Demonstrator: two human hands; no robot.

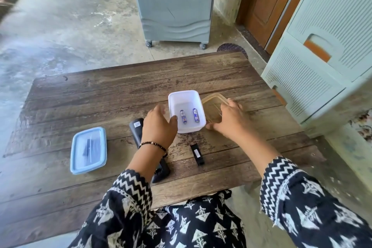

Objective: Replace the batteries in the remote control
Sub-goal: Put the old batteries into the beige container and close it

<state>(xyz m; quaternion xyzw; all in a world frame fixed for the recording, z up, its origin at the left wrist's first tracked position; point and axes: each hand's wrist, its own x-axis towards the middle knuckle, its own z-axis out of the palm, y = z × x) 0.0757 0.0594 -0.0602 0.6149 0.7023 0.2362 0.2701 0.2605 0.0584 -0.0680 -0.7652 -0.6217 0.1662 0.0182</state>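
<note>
Remote [136,129] lies black and back-up on the wooden surface [80,94], mostly hidden under the left forearm, its near end with the open battery bay showing by the sleeve. Its cover [197,154] lies apart to the right, near the surface's front. Two batteries [183,116] [195,115] lie side by side in the white tub [187,94], not touching each other. The left hand [159,127] is at the tub's left wall, thumb on the near-left rim, fingers [159,109] loosely curved and apart; whether they touch the wall cannot be told. The right hand [229,119] grips a clear amber lid [211,102] just right of the tub, fingers curled over its right edge, thumb at its near corner; the lid is tilted and looks to meet the tub's right wall. A blue-lidded box [88,150], shut, sits well to the left with dark things dimly visible inside. Beyond the surface stand a grey air cooler [173,6] on the concrete floor and a pale drawer cabinet [322,46] at right
</note>
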